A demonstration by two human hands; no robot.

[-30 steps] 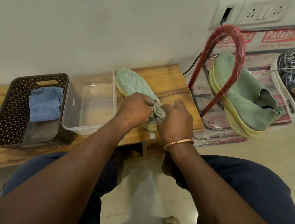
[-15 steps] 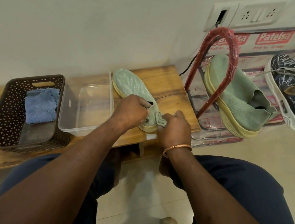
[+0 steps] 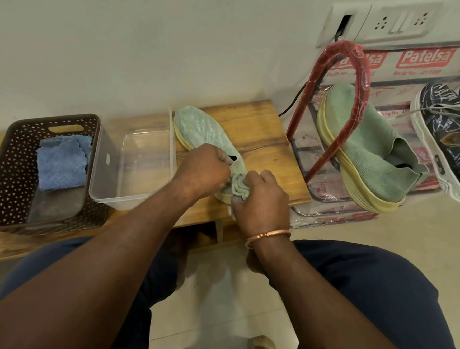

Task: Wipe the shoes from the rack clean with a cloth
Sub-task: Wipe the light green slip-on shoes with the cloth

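A pale green knit shoe (image 3: 202, 129) with a yellow sole lies on the wooden bench (image 3: 267, 138), toe pointing away from me. My left hand (image 3: 200, 169) grips its collar at the opening. My right hand (image 3: 261, 201) pinches the bunched heel fabric of the same shoe. The heel is mostly hidden by both hands. A blue cloth (image 3: 62, 161) lies folded in the brown perforated basket (image 3: 0, 172) at the left. The matching green shoe (image 3: 374, 150) leans on the red shoe rack (image 3: 341, 73) at the right.
A clear plastic tub (image 3: 133, 164) stands between the basket and the shoe. A dark patterned sneaker (image 3: 457, 142) with a white sole sits on the rack's far right. Wall sockets (image 3: 395, 19) and a black cable (image 3: 292, 102) are behind the rack. My knees are under the bench edge.
Both hands have stayed on the shoe's heel end. The right hand has bunched the heel fabric tighter and the shoe's opening now shows by the left hand.
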